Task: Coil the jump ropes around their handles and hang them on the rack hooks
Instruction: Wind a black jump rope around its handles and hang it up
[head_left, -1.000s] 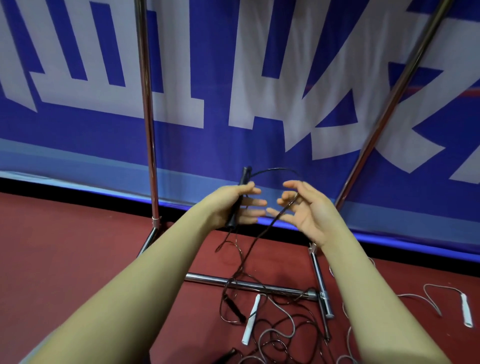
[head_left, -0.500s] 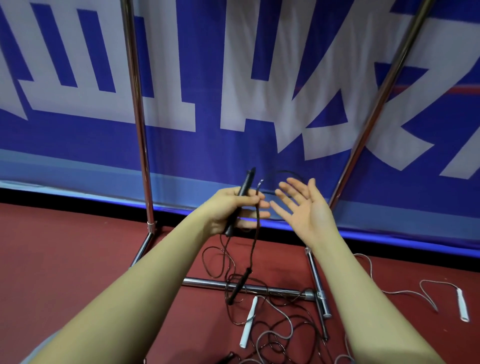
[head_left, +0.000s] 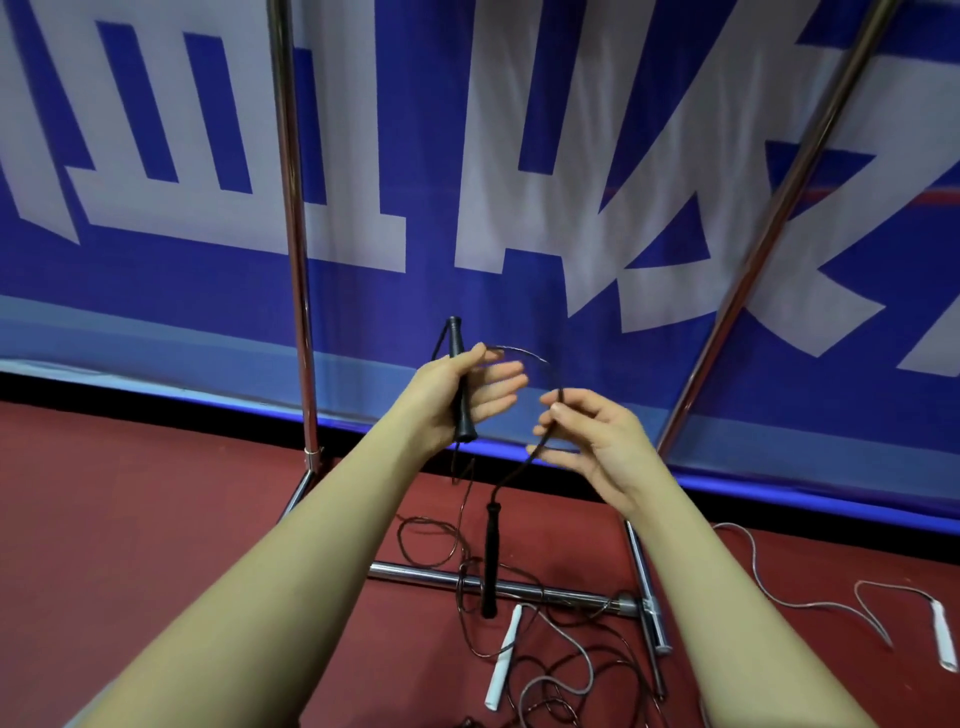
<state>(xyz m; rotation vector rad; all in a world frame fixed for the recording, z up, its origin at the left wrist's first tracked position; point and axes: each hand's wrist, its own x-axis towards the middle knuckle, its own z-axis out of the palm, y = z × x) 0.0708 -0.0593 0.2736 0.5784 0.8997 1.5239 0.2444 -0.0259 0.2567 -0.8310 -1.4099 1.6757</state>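
Since 0.5 s ago our right hand (head_left: 597, 441) now pinches the black cord (head_left: 524, 467); left hand (head_left: 457, 400) grips the upright black handle (head_left: 460, 395) just left, second handle (head_left: 491, 561) dangling below.

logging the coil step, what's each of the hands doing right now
Left hand: holds the upright black handle.
Right hand: pinches the black rope, whose other handle dangles below.

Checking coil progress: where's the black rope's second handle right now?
Head view, centre-low: the second black handle dangles on the black cord pinched by the right hand, its lower end near the rack's base bar.
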